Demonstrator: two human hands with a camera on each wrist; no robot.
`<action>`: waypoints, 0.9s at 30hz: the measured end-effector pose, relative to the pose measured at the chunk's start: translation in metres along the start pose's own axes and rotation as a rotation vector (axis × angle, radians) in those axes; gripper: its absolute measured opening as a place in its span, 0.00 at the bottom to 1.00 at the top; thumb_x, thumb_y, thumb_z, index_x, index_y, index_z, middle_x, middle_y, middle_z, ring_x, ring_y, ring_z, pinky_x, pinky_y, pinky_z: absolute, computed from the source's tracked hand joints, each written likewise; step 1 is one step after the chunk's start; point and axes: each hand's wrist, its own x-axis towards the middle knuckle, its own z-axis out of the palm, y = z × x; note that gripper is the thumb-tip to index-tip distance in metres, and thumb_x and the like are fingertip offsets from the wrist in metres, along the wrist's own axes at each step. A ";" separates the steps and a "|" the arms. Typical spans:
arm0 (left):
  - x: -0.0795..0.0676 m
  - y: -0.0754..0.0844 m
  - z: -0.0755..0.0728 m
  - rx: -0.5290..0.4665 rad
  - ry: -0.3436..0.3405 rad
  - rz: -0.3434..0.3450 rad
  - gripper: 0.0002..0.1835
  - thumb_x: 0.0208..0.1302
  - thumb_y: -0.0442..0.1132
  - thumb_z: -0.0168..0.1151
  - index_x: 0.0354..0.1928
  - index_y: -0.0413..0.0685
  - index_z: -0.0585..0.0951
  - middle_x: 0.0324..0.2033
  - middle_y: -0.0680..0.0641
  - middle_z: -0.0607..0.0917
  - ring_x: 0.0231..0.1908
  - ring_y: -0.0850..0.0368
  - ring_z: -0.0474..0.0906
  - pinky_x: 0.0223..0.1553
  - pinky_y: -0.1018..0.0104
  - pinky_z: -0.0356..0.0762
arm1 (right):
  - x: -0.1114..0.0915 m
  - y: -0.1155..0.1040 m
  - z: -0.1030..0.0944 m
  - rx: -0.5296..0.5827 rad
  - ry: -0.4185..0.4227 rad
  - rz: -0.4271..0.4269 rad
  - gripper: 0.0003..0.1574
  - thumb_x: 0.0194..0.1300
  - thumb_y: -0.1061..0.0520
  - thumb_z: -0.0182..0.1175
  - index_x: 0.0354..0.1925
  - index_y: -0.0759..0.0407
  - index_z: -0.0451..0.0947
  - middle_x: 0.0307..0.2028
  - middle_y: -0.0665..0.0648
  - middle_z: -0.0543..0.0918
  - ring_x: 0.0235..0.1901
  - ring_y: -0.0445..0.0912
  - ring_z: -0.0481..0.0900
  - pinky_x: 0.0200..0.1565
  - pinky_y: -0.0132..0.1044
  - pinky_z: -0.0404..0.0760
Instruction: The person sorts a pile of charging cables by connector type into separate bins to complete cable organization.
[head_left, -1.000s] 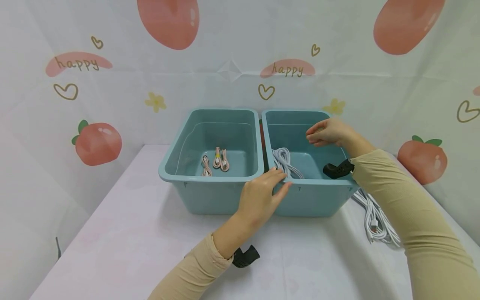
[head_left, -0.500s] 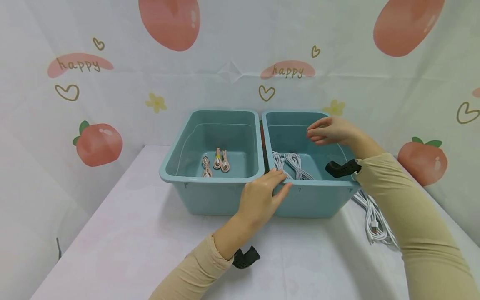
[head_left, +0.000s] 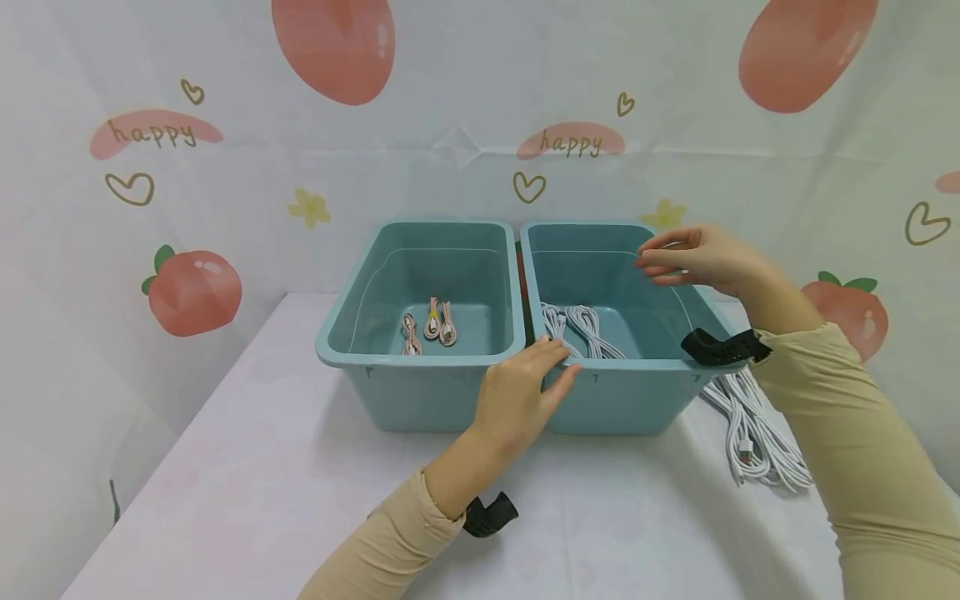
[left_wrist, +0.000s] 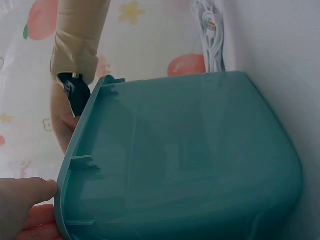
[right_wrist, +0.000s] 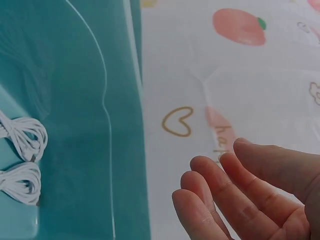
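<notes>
Two blue-green plastic bins stand side by side in the head view. My left hand holds the front rim of the right bin near its left corner, fingers over the top and thumb at the front. In the left wrist view the thumb lies right at the rim. Raised over the right bin's right side, my right hand holds nothing, its fingers loosely bent. Below it inside that bin lie two white coiled cables, partly hidden by the front wall. Their looped ends also show in the right wrist view.
The left bin contains three small pinkish cable bundles. More white coiled cables lie on the table to the right of the bins, partly behind the right sleeve. A printed cloth hangs close behind the bins.
The right hand has lifted slightly and moved right, away from the bin's middle. A second white cable has come into view apart from the first in the right bin. The left hand stays put.
</notes>
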 end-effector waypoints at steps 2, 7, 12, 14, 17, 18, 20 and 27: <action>0.000 0.000 0.000 -0.003 0.001 -0.002 0.11 0.59 0.43 0.64 0.41 0.45 0.85 0.42 0.47 0.87 0.49 0.54 0.83 0.42 0.63 0.83 | -0.005 0.002 -0.002 0.006 -0.004 -0.008 0.12 0.66 0.53 0.57 0.47 0.54 0.75 0.35 0.35 0.83 0.38 0.32 0.82 0.43 0.27 0.82; 0.000 0.000 0.000 -0.001 0.004 0.000 0.11 0.59 0.43 0.64 0.41 0.45 0.85 0.42 0.47 0.87 0.49 0.54 0.83 0.42 0.64 0.83 | -0.018 0.011 -0.007 0.030 -0.014 0.000 0.10 0.67 0.53 0.56 0.46 0.50 0.76 0.37 0.35 0.83 0.39 0.32 0.82 0.44 0.27 0.82; 0.000 0.000 0.000 0.015 0.008 0.014 0.11 0.59 0.43 0.64 0.41 0.46 0.85 0.42 0.48 0.87 0.49 0.54 0.83 0.43 0.65 0.83 | -0.033 0.023 -0.013 0.072 0.000 -0.040 0.11 0.68 0.57 0.53 0.41 0.39 0.78 0.37 0.35 0.84 0.40 0.31 0.82 0.43 0.26 0.82; 0.000 0.000 0.000 0.023 0.015 0.020 0.11 0.59 0.43 0.64 0.41 0.47 0.85 0.42 0.48 0.87 0.48 0.54 0.83 0.43 0.65 0.83 | -0.040 0.027 -0.016 0.062 0.020 -0.057 0.13 0.69 0.57 0.52 0.41 0.37 0.77 0.38 0.35 0.84 0.41 0.31 0.82 0.42 0.25 0.82; 0.000 0.000 0.000 0.029 0.025 0.027 0.11 0.58 0.43 0.65 0.40 0.46 0.86 0.42 0.49 0.88 0.48 0.55 0.83 0.44 0.65 0.83 | -0.051 0.032 -0.021 0.040 0.077 -0.067 0.13 0.69 0.57 0.52 0.43 0.38 0.77 0.39 0.34 0.83 0.41 0.32 0.83 0.41 0.25 0.82; 0.000 0.000 0.000 0.031 0.028 0.028 0.11 0.58 0.43 0.65 0.40 0.46 0.86 0.42 0.49 0.88 0.48 0.55 0.83 0.44 0.65 0.83 | -0.055 0.034 -0.023 0.045 0.101 -0.064 0.12 0.69 0.57 0.53 0.44 0.39 0.77 0.39 0.34 0.83 0.41 0.32 0.83 0.41 0.25 0.82; 0.000 -0.001 0.001 0.033 0.031 0.030 0.11 0.58 0.43 0.65 0.40 0.46 0.86 0.41 0.49 0.88 0.48 0.55 0.83 0.44 0.65 0.83 | -0.063 0.039 -0.026 0.073 0.146 -0.058 0.11 0.68 0.56 0.54 0.46 0.42 0.77 0.39 0.35 0.84 0.40 0.33 0.83 0.41 0.25 0.82; 0.000 -0.001 0.001 0.028 0.027 0.030 0.11 0.58 0.43 0.65 0.40 0.46 0.86 0.41 0.49 0.88 0.48 0.55 0.83 0.44 0.66 0.83 | -0.084 0.066 -0.035 0.157 0.221 -0.060 0.11 0.68 0.58 0.54 0.47 0.47 0.77 0.39 0.36 0.83 0.39 0.31 0.83 0.40 0.23 0.81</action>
